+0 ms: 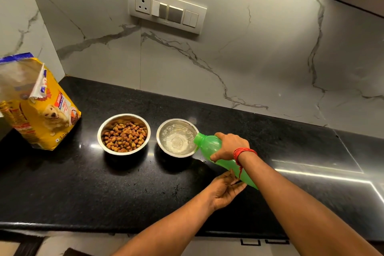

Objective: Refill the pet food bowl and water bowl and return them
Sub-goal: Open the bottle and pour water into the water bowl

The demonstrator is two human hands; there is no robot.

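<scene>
At water bowl (161,141) rim, right grip (230,146) holding tilted green bottle (209,145), left grip (224,191) relaxed under its base

Bowls, steel: 2, side by side mid-desk (104,183). The kibble bowl (122,118) is on the left, the water bowl (161,137) on the right.
Bottle (209,145), green plastic: 1, its mouth at the water bowl's right rim.
Bag (39,114), yellow pet food, open top: 1, at the desk's far left corner.
Hands: 2. The left hand (224,191) is at the bottle's base and the right hand (230,146) is round its body.
Band (244,153), red thread: 1, on the right wrist.
Plate (166,9), wall-mounted: 1, with 1 socket (143,4). The switch count is not clear.
</scene>
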